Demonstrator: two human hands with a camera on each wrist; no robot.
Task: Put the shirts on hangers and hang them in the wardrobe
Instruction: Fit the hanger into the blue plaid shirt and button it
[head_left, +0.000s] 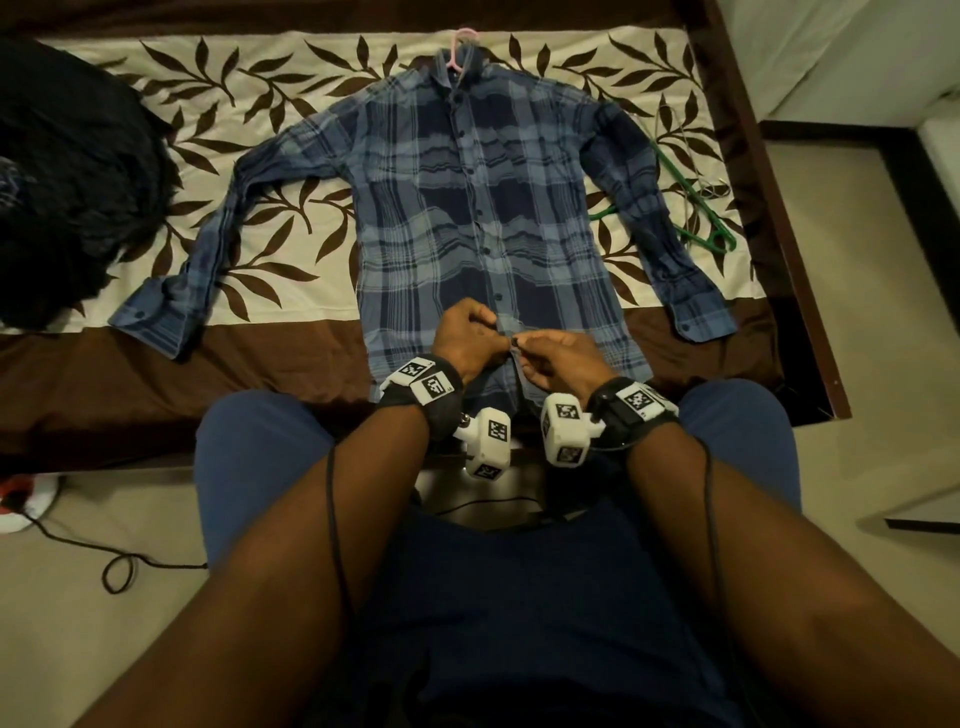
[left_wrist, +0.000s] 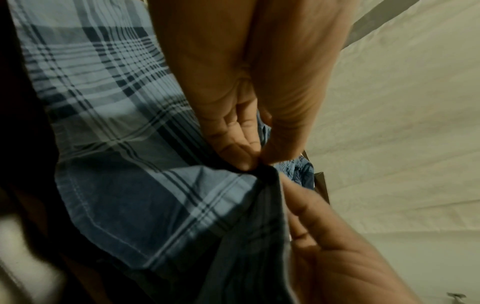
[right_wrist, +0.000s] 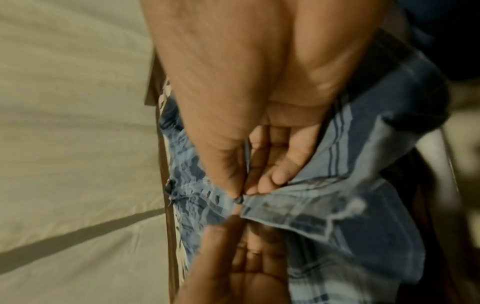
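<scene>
A blue plaid shirt (head_left: 467, 208) lies spread face up on the bed, sleeves out, with a pink hanger (head_left: 461, 49) hook poking from its collar. Both hands work at the lower front placket near the hem. My left hand (head_left: 470, 338) pinches the left edge of the shirt (left_wrist: 145, 185) between thumb and fingers. My right hand (head_left: 550, 358) pinches the other edge of the shirt (right_wrist: 324, 205) with a small dark button (right_wrist: 238, 200) at its thumb tip. The left hand (right_wrist: 233, 257) shows below in the right wrist view, the right hand (left_wrist: 337, 257) in the left wrist view.
A green hanger (head_left: 696, 208) and a thin wire hanger lie on the bed right of the shirt. A dark heap of clothes (head_left: 67, 182) sits at the left. The bed's brown frame (head_left: 779, 208) runs along the right; a cable (head_left: 119, 566) lies on the floor.
</scene>
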